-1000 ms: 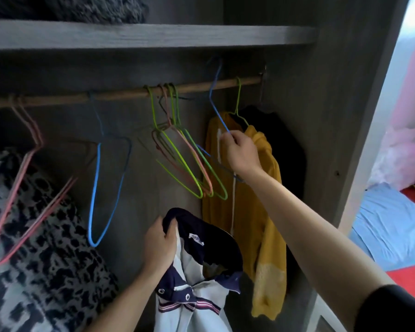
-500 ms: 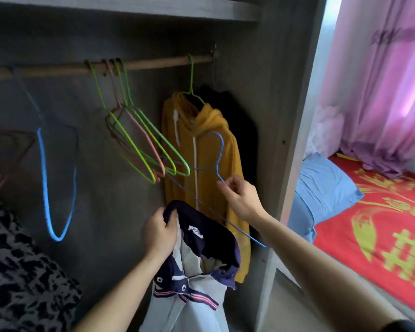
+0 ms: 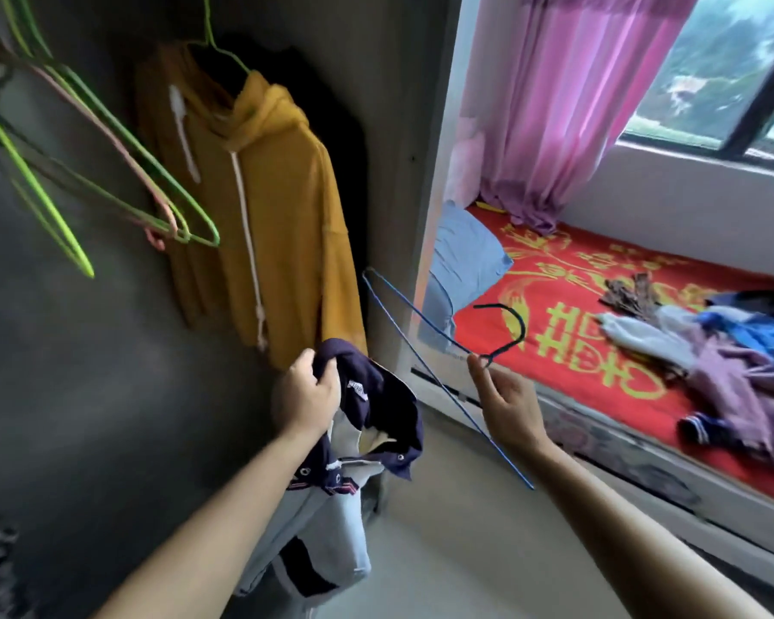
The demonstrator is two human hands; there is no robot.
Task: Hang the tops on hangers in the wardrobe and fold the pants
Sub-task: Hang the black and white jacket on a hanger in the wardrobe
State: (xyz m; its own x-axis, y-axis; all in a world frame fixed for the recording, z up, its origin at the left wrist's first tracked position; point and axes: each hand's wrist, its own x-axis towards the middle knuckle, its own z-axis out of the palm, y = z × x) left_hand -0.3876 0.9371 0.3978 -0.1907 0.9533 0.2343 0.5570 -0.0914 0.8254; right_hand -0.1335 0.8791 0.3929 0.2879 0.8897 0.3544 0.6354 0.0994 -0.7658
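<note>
At the wardrobe (image 3: pixel 398 127) mouth, head view; sole view.

Item 1, top (image 3: pixel 331 507): navy collar, pale body, snap placket. It hangs limp from the left hand (image 3: pixel 307 395), whose fingers are curled tight round the bunched collar. Judged light, soft and floppy, with no shape of its own. Best held at the collar or shoulder seams so the neck opening stays open; the body will swing and twist.

Item 2, hanger (image 3: pixel 522 327): thin blue wire, dark hook. The right hand (image 3: pixel 506 404) pinches it at the neck just under the hook, between thumb and forefinger, with the other fingers loose. It is held tilted, just right of the top and apart from it. Judged very light, springy and easily bent; the neck gives control of both arms.

Item 3, hoodie (image 3: pixel 278 194): yellow, already hung on a green hanger.

Item 4, clothes pile (image 3: pixel 733 350): on the bed (image 3: pixel 555 261), well apart.
</note>
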